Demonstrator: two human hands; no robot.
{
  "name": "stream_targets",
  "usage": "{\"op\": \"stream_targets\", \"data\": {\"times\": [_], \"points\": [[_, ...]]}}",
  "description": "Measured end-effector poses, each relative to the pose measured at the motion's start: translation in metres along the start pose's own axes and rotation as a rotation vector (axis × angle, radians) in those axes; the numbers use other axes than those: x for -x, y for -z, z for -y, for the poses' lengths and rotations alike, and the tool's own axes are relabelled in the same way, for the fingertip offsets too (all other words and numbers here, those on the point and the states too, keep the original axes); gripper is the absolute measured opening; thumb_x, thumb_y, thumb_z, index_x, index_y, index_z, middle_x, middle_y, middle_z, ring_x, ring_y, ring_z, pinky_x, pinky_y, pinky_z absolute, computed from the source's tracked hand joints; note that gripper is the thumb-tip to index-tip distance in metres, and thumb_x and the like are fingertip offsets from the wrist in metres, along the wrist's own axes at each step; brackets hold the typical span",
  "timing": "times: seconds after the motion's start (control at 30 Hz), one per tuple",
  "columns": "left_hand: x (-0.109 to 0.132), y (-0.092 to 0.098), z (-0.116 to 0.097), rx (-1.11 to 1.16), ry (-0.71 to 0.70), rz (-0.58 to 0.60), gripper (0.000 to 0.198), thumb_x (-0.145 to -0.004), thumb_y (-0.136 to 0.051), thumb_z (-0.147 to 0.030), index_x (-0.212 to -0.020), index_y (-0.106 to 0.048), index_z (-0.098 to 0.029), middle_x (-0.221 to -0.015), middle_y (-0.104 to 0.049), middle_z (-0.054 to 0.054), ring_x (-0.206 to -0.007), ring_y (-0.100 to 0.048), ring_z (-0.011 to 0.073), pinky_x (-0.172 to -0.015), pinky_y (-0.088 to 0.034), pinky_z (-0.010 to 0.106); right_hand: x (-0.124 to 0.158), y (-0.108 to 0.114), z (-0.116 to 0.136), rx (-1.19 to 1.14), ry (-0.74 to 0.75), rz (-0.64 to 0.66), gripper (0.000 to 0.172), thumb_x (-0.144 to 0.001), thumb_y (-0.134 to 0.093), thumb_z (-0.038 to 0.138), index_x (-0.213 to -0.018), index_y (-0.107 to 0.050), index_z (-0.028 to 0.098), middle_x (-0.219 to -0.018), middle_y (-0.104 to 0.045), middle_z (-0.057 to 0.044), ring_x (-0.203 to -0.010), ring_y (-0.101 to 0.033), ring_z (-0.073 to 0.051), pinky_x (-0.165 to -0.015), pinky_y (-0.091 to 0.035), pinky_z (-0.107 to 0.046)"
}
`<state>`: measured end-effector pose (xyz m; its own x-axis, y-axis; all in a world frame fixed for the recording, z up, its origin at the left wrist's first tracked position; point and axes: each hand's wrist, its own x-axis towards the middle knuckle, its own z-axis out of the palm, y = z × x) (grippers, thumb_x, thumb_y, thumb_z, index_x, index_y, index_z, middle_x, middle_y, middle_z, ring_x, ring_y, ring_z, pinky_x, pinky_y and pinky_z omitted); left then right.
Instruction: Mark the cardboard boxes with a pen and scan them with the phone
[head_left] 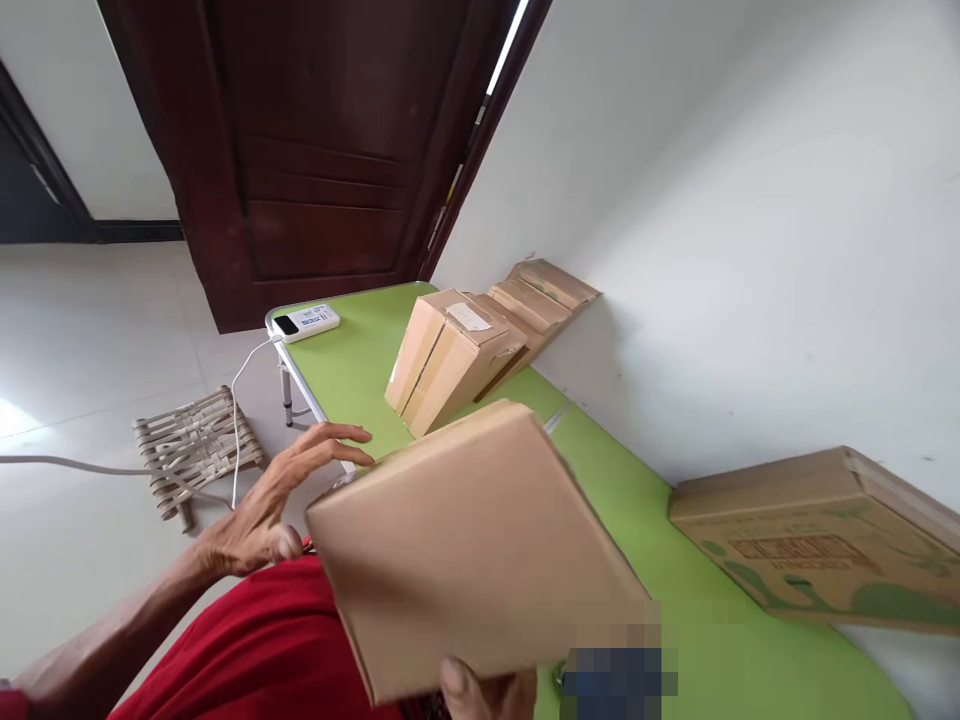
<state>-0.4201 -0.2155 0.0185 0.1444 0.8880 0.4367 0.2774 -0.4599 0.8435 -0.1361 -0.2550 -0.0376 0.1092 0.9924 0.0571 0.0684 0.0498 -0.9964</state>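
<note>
A plain brown cardboard box (472, 545) is held tilted in front of me, above the green table. At its lower edge my right hand (487, 695) grips it, thumb on the near face; the rest of that hand is cut off by the frame. My left hand (281, 500) is beside the box's upper left corner, fingers spread and thumb apart, holding nothing. Whether its fingertips touch the box I cannot tell. Just beyond stands a taped box (450, 365) with a white label, leaning in a row with other cardboard boxes (544, 285) by the wall.
On the green table (360, 360), a white device (306, 322) with a cable sits at the far left corner. A printed carton (817, 550) lies against the wall at right. A woven stool (199, 445) stands on the floor. Pixelation hides a patch at lower right.
</note>
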Motion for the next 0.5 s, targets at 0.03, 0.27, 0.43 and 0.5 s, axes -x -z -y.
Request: {"op": "stream_targets", "data": {"times": [0.03,0.27,0.43,0.5], "points": [[0.002,0.004,0.003,-0.019,0.046,-0.04,0.096,-0.088,-0.034,-0.097,-0.145,-0.062,-0.026,-0.154,-0.055,0.017,-0.143,-0.049,0.0441,-0.123,-0.037,0.061,-0.007,-0.007,0.007,0.015,0.005,-0.004,0.085,-0.083,-0.079,0.054,-0.155,-0.042,0.027,-0.13,-0.07,-0.013,-0.114,-0.07,-0.032,-0.097,-0.06,-0.051],[-0.008,-0.012,0.065,-0.251,0.34,-0.372,0.083,-0.095,-0.062,-0.073,-0.159,-0.04,-0.026,-0.152,-0.051,0.016,-0.145,-0.048,0.0386,-0.122,-0.04,0.062,-0.092,-0.103,0.012,0.234,0.428,0.067,0.109,-0.077,-0.082,0.038,-0.166,-0.019,0.024,-0.157,-0.039,-0.023,-0.139,-0.051,-0.039,-0.112,-0.052,-0.059],[-0.03,-0.019,0.123,-0.303,0.441,-0.319,0.087,-0.097,-0.053,-0.072,-0.166,-0.028,-0.023,-0.16,-0.045,0.022,-0.151,-0.043,0.0442,-0.121,-0.034,0.073,-0.119,-0.143,-0.032,0.423,0.598,-0.042,0.092,-0.098,-0.067,0.038,-0.169,-0.011,0.022,-0.159,-0.032,-0.029,-0.147,-0.042,-0.046,-0.114,-0.046,-0.07],[-0.036,-0.016,0.133,-0.368,0.45,-0.329,0.092,-0.096,-0.051,-0.074,-0.167,-0.026,-0.02,-0.16,-0.045,0.025,-0.15,-0.043,0.0485,-0.12,-0.034,0.076,-0.118,-0.147,-0.039,0.456,0.597,-0.02,0.093,-0.101,-0.066,0.039,-0.17,-0.005,0.024,-0.163,-0.031,-0.03,-0.15,-0.042,-0.045,-0.114,-0.047,-0.068]]}}
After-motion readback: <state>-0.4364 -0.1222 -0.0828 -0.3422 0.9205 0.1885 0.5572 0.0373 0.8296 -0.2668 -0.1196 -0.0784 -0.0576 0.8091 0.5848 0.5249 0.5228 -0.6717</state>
